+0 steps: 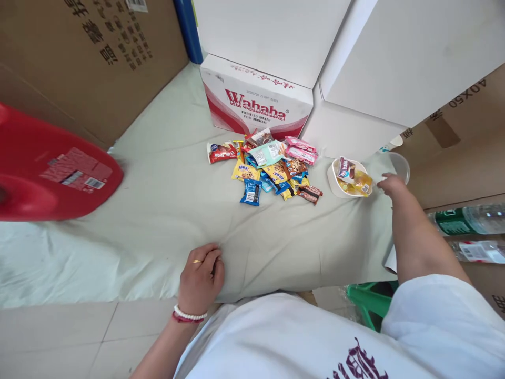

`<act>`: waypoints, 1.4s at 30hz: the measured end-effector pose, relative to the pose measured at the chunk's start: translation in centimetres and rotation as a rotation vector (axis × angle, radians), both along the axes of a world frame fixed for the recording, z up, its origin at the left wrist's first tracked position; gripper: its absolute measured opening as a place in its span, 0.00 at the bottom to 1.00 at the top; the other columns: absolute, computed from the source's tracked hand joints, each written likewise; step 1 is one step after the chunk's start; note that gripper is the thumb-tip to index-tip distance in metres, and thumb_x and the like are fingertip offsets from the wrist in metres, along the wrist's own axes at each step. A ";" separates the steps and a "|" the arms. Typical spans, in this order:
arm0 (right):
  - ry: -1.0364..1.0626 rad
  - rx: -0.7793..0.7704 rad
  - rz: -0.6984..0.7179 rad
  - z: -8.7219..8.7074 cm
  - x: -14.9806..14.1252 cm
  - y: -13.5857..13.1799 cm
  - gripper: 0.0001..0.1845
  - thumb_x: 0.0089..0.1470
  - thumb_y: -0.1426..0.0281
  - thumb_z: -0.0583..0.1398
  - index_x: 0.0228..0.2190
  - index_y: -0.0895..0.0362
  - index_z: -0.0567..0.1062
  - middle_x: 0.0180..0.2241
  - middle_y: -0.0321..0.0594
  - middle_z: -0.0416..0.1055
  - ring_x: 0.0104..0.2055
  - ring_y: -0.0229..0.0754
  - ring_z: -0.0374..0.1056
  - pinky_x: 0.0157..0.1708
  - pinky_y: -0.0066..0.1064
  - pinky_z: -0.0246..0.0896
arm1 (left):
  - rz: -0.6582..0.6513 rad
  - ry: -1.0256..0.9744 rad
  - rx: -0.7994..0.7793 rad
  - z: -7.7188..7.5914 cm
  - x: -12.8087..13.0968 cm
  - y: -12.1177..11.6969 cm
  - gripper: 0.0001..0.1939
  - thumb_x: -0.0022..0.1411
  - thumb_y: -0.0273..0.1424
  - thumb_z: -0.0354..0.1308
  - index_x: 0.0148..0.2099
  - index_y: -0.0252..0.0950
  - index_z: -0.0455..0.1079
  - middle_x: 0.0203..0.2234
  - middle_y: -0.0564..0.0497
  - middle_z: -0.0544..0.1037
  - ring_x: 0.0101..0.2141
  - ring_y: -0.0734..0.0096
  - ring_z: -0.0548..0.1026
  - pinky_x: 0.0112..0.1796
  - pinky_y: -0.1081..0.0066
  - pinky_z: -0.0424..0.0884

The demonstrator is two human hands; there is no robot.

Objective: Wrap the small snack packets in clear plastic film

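Note:
My left hand point(202, 280), with a ring and wrist bands, rests curled on the near edge of the pale cloth; nothing shows in its fingers. Over on the right, my right hand point(393, 185) has its fingers closed at the near rim of a clear plastic lid point(401, 164); the grip is partly hidden. Just left of that hand stands a white bowl point(335, 185) with several wrapped snacks point(357, 181) inside. A pile of small snack packets point(272, 168), in blue, yellow, brown, pink and mint wrappers, lies mid-table.
Behind the pile stands a Wahaha water carton point(258, 102), backed by white boxes point(272, 37). A red jug point(59, 163) and a large cardboard box point(87, 68) occupy the left. Plastic bottles point(469, 220) lie at right, above a green stool point(373, 302).

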State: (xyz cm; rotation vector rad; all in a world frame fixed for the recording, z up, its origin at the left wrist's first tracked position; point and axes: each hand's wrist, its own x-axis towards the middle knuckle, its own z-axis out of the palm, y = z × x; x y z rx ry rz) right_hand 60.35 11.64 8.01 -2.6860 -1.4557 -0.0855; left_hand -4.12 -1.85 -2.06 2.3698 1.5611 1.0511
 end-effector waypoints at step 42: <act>0.429 0.413 1.126 -2.3 -27.5 -18.5 0.33 0.62 0.81 0.57 0.64 0.46 0.68 0.47 0.49 0.78 0.42 0.49 0.76 0.37 0.43 0.76 | 0.192 -0.246 0.030 2.8 0.4 -0.5 0.10 0.63 0.24 0.59 0.47 0.38 0.70 0.42 0.45 0.75 0.46 0.56 0.75 0.47 0.54 0.73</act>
